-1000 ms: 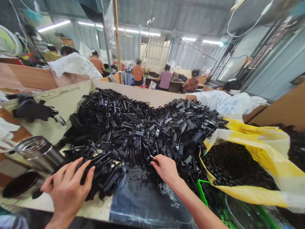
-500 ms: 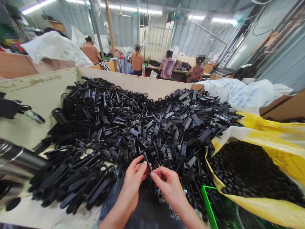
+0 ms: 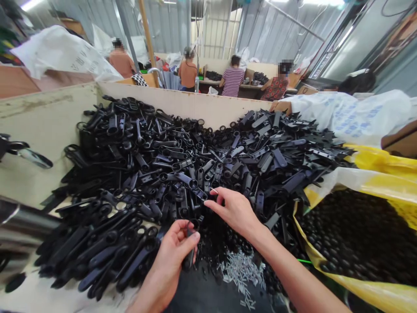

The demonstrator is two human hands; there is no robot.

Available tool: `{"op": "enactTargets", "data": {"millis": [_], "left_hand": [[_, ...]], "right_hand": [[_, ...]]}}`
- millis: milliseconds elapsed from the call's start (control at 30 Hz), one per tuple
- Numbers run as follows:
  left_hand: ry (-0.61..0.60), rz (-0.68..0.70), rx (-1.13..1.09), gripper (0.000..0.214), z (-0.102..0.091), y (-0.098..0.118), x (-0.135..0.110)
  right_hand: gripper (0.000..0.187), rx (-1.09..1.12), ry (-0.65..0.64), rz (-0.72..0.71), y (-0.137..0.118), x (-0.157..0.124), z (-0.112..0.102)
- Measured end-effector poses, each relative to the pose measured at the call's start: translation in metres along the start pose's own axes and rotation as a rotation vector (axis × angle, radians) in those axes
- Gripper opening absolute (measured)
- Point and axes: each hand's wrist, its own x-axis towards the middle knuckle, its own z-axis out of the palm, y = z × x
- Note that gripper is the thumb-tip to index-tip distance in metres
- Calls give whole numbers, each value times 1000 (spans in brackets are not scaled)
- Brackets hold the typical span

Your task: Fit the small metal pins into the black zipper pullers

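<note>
My left hand [image 3: 177, 252] is closed around a black plastic part [image 3: 189, 248] with a ring at its upper end, held low in front of the pile. Farther forward and to the right, my right hand [image 3: 234, 211] is over the pile of black plastic parts [image 3: 176, 154]. Its thumb and index finger are apart, the other fingers curled in. A thin pale sliver shows at the index fingertip; I cannot make out what it is. Small silver metal pins [image 3: 243, 271] lie in a heap below my right forearm.
More long black parts [image 3: 97, 256] lie at the left, beside a shiny metal cylinder [image 3: 24, 224]. At the right, a yellow and white sack [image 3: 365, 174] holds small round black pieces [image 3: 358, 234]. A pale board [image 3: 228, 102] borders the back. Several people sit beyond it.
My hands have separated. The right moved up and forward over the pile; the left drew down and back with the black part. The heap of metal pins is now more exposed.
</note>
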Motion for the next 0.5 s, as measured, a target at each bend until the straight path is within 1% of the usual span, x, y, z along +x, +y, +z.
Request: {"op": "enactTargets", "data": {"millis": [33, 133, 233, 300, 367, 433, 500], "left_hand": [[-10, -1, 11, 53, -1, -3, 0], [-65, 8, 30, 54, -5, -13, 1], [-81, 21, 16, 55, -10, -20, -2], [-89, -6, 3, 54, -11, -21, -8], [-117, -55, 11, 55, -12, -20, -16], [-146, -79, 43, 55, -12, -19, -24], [-161, -67, 90, 52, -11, -21, -31]], "right_hand": [[20, -44, -24, -20, 0, 4, 3], [15, -64, -42, -36, 0, 6, 7], [9, -59, -47, -23, 3, 0, 3], [13, -12, -33, 13, 6, -7, -3], [24, 143, 10, 75, 8, -18, -8], [33, 378, 42, 139, 6, -37, -9], [33, 565, 9, 173, -3, -63, -3]]}}
